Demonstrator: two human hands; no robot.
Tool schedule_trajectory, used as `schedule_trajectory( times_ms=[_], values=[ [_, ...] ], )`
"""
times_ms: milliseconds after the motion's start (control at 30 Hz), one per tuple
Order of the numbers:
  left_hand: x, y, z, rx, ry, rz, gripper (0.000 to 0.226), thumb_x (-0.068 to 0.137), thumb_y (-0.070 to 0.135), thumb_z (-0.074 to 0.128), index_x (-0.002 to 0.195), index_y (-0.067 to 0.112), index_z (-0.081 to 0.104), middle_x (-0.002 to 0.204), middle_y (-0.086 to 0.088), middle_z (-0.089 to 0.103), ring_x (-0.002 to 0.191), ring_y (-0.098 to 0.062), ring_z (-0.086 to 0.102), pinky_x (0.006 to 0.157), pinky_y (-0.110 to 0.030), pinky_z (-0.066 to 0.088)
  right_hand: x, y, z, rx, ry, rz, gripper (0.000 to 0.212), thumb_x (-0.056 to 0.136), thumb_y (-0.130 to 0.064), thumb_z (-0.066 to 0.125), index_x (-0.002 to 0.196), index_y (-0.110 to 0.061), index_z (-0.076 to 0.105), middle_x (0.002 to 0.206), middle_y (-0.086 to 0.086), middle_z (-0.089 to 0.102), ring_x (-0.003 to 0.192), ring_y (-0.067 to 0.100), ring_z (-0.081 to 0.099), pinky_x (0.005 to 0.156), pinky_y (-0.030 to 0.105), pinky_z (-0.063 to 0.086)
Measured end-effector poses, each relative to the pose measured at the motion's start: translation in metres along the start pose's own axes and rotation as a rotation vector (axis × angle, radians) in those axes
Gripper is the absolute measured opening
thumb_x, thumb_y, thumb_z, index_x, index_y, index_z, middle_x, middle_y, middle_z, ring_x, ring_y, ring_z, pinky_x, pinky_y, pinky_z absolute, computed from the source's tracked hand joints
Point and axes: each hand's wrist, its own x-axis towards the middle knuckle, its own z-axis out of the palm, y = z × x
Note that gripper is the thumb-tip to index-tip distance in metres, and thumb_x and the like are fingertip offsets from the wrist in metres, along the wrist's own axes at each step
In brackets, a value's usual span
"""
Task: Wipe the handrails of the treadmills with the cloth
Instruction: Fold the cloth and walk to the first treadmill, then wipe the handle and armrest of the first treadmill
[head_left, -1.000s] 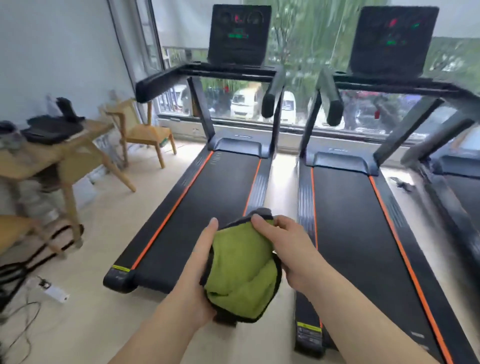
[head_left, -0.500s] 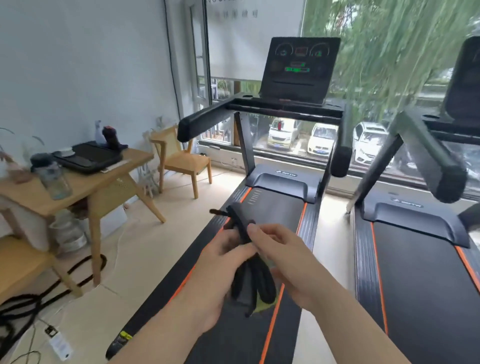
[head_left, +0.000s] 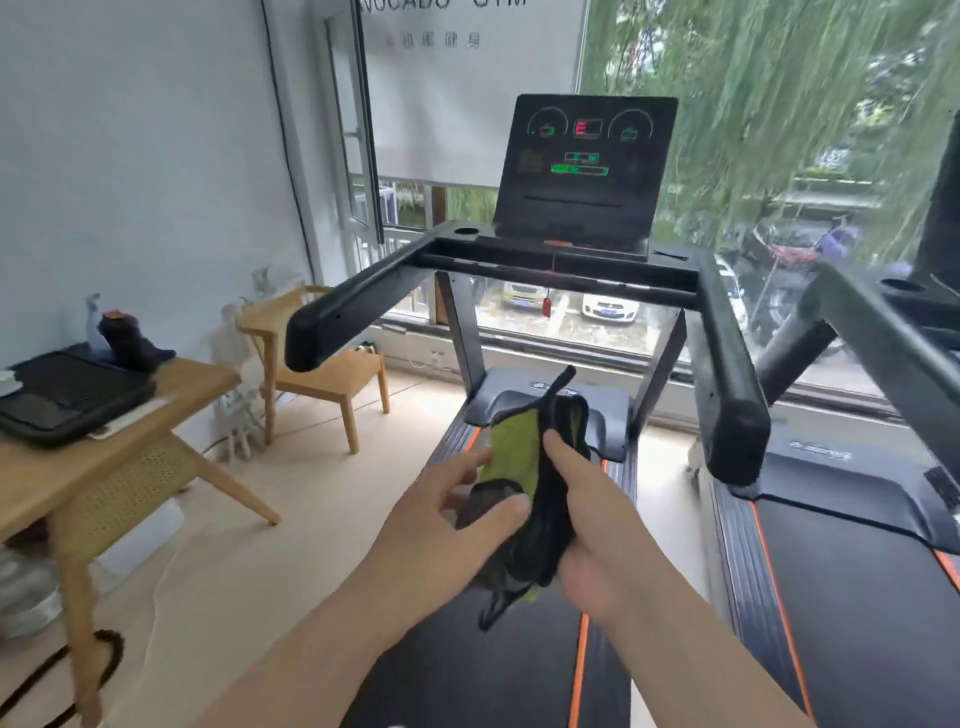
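A green cloth with a black edge (head_left: 511, 452) hangs bunched between my hands, low in the middle of the view. My right hand (head_left: 592, 530) grips it from the right, with the index finger laid up along the black fold. My left hand (head_left: 457, 514) pinches its lower left part with the thumb. Ahead stands a black treadmill with a lit console (head_left: 584, 166). Its left handrail (head_left: 358, 306) and right handrail (head_left: 727, 364) reach toward me, above and beyond the cloth. Neither hand touches a rail.
A second treadmill's handrail (head_left: 878, 332) stands at the right. A wooden table (head_left: 171, 395) with a black tray stands at the left, a wooden chair (head_left: 322, 374) behind it. Black cables (head_left: 98, 660) lie on the floor at lower left. A window runs behind the treadmills.
I have come closer to the left treadmill and its handrails loom larger. The cloth went from spread open to folded, and now shows green again, held higher between both hands.
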Motion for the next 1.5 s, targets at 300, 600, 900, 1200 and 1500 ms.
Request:
schedule_trajectory(
  times_ms=[300,600,900,1200,1500],
  values=[
    [0.274,0.035,-0.057,-0.213,-0.117,-0.047,0.061,0.073,0.072,0.073,0.13,0.058,0.055,0.127,0.011,0.067,0.116,-0.009,0.067,0.101,-0.039,0.055,0.198,-0.133,0.116,-0.305,-0.015,0.011,0.038,0.102,-0.05,0.053,0.111,-0.024,0.08,0.11,0.004,0.079,0.107,0.02,0.074,0.101,0.04,0.054],
    [0.425,0.106,-0.127,-0.396,-0.042,-0.318,0.028,0.09,0.05,0.071,0.114,0.037,0.069,0.102,0.009,0.077,0.099,-0.012,0.073,0.099,-0.04,0.057,0.346,-0.261,0.219,-0.758,0.057,0.148,0.046,0.086,-0.067,0.051,0.098,-0.034,0.08,0.096,-0.004,0.08,0.098,0.017,0.074,0.093,0.037,0.056],
    [0.519,0.14,-0.115,-0.305,-0.029,-0.356,0.02,0.097,0.034,0.067,0.115,0.026,0.067,0.1,0.002,0.075,0.094,-0.016,0.071,0.082,-0.029,0.059,0.389,-0.332,0.207,-0.942,0.102,-0.143,0.032,0.103,-0.033,0.055,0.1,-0.005,0.071,0.096,0.02,0.067,0.083,0.027,0.067,0.088,0.044,0.062],
    [0.633,0.136,-0.086,-0.377,0.128,-0.491,0.012,0.095,0.026,0.068,0.103,0.017,0.068,0.091,-0.006,0.076,0.085,-0.019,0.073,0.066,-0.03,0.051,0.528,-0.378,0.161,-0.992,0.103,-0.184,0.012,0.098,-0.024,0.063,0.104,-0.029,0.072,0.096,-0.01,0.073,0.088,0.008,0.068,0.074,0.024,0.057],
    [0.741,0.115,-0.094,-0.321,0.346,-0.543,0.016,0.092,0.034,0.068,0.086,0.02,0.071,0.087,-0.009,0.073,0.086,-0.026,0.072,0.08,-0.042,0.056,0.674,-0.405,0.159,-1.304,-0.062,-0.233,0.045,0.091,-0.025,0.073,0.135,-0.027,0.062,0.122,-0.01,0.064,0.108,0.008,0.062,0.099,0.025,0.05]
  ],
)
